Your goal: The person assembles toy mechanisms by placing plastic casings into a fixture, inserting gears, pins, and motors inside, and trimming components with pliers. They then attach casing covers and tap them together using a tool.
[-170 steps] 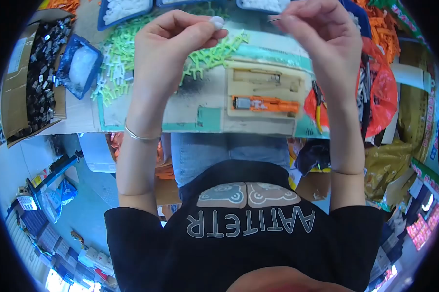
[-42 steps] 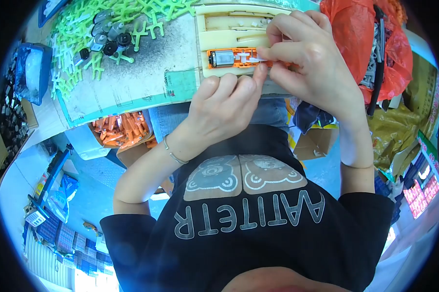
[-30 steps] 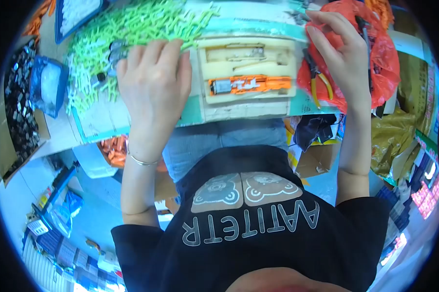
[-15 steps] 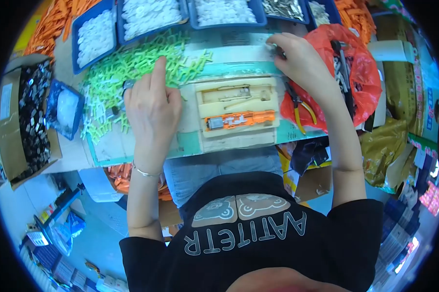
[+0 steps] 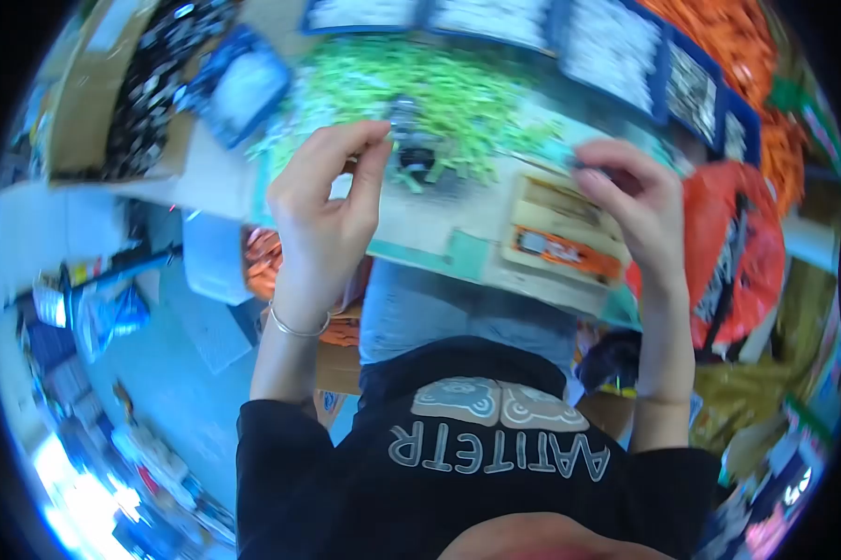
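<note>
My left hand point(image 5: 327, 182) is over the left part of the table, thumb and forefinger pinched together. A blurred grey piece point(image 5: 403, 117) is at its fingertips; I cannot tell whether it is held. Just below lies a small black part point(image 5: 416, 162), beside the pile of light green plastic pieces point(image 5: 420, 75). My right hand point(image 5: 649, 201) is closed in a pinch around something small and dark, too blurred to name, above the right end of a cream fixture block point(image 5: 525, 207). An orange casing half point(image 5: 565, 252) with grey and white parts inside lies in the block's front recess.
Blue trays of white pieces point(image 5: 611, 51) and a tray of metal parts point(image 5: 691, 82) line the far edge. A red plastic bag point(image 5: 751, 243) with tools is on the right. Leftward are a carton of black parts point(image 5: 150, 103) and a blue tray point(image 5: 238, 89). Orange parts point(image 5: 733, 37) are heaped behind.
The view has swung left, so the table appears shifted right and tilted. My left hand has gone from pointing over the green pile to a pinch. My right hand now hovers by the fixture block.
</note>
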`<state>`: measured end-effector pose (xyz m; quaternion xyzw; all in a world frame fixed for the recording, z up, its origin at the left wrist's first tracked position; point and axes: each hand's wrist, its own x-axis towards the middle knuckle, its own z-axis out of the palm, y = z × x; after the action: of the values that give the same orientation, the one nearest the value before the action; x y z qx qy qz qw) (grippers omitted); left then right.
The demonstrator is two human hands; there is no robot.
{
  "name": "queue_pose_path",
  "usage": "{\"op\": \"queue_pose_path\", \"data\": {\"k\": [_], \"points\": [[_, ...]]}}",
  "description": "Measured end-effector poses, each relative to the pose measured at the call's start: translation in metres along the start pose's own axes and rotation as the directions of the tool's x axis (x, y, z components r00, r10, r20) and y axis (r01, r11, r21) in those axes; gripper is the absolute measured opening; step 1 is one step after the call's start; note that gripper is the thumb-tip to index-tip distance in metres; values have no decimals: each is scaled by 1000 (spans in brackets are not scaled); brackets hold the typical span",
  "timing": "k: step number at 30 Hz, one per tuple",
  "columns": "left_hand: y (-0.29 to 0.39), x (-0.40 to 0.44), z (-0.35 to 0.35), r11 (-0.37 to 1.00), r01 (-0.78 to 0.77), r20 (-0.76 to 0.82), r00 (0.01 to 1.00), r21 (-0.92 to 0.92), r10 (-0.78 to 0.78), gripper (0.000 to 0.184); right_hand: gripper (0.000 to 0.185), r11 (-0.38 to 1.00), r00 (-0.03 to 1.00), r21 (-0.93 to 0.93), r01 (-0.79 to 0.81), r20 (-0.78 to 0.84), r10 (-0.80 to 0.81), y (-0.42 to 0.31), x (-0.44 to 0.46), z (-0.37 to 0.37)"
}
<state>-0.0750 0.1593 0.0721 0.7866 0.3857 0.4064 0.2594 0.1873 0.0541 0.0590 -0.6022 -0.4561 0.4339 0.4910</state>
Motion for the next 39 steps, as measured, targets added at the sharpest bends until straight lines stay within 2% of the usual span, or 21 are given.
{"op": "queue_pose_path", "data": {"k": [2,4,5,7,8,10,11,13,17,19,22,26,28,29,31,32,33,35,36,37,39], "points": [[-15,5,-31,998,51,-97,994,40,-47,15,21,997,1000,73,-19,23,17,-1,-1,4],[-37,21,-61,990,139,-221,967,23,-130,12,21,996,994,34,-88,-64,90,-2,1,3],[-49,28,-72,990,139,-242,962,36,-126,12,21,997,996,36,-72,-45,73,-3,2,4],[-78,41,-86,986,114,-254,964,120,-80,9,21,992,994,71,101,-41,-98,-3,4,6],[-88,45,-91,986,114,-265,961,122,-78,9,23,994,996,59,89,-37,-87,-4,4,5],[-102,54,-95,839,-62,-78,989,540,124,8,23,995,996,45,85,-32,-84,-6,3,3],[-107,58,-95,841,-59,-83,989,538,123,8,24,997,997,34,70,-31,-69,-6,3,2],[-115,64,-92,698,-230,35,959,678,282,8,25,999,998,21,41,-41,-40,-6,2,0],[-129,69,-88,664,-257,123,962,702,242,10,25,999,999,25,35,-2,-35,-4,2,7],[-133,71,-86,589,-319,213,946,742,244,9,25,999,1000,31,29,-3,-29,-3,1,10],[-130,72,-89,610,-326,237,945,722,224,6,27,999,999,17,46,-22,-46,-6,-2,5],[-101,65,-97,694,-241,100,966,678,238,8,29,996,990,-84,6,-141,-18,-12,-6,-11],[-78,57,-100,898,-57,-7,998,435,66,9,29,992,988,-97,78,-124,-90,-20,-3,-5],[-71,53,-97,902,-62,4,998,427,67,9,29,982,981,-108,152,-102,-163,-25,-2,1],[-53,44,-86,998,62,-41,997,16,-61,10,31,981,981,-106,164,-90,-174,-35,-4,16],[-37,38,-77,982,124,-2,992,-140,-125,9,32,982,980,-57,178,-82,-183,-39,-5,24],[-25,32,-68,980,126,23,992,-155,-124,9,33,981,978,-8,191,-77,-191,-41,-6,32],[-6,22,-50,883,254,83,967,-395,-241,11,32,980,978,46,196,-76,-192,-45,-7,46],[0,18,-42,845,248,119,969,-474,-217,14,31,972,977,107,211,-53,-206,-46,-8,52],[7,14,-34,836,255,144,967,-487,-211,14,31,976,979,95,198,-76,-191,-45,-9,55],[19,8,-19,767,291,180,957,-571,-229,14,32,922,975,320,220,-99,-199,-40,-12,59]]}}
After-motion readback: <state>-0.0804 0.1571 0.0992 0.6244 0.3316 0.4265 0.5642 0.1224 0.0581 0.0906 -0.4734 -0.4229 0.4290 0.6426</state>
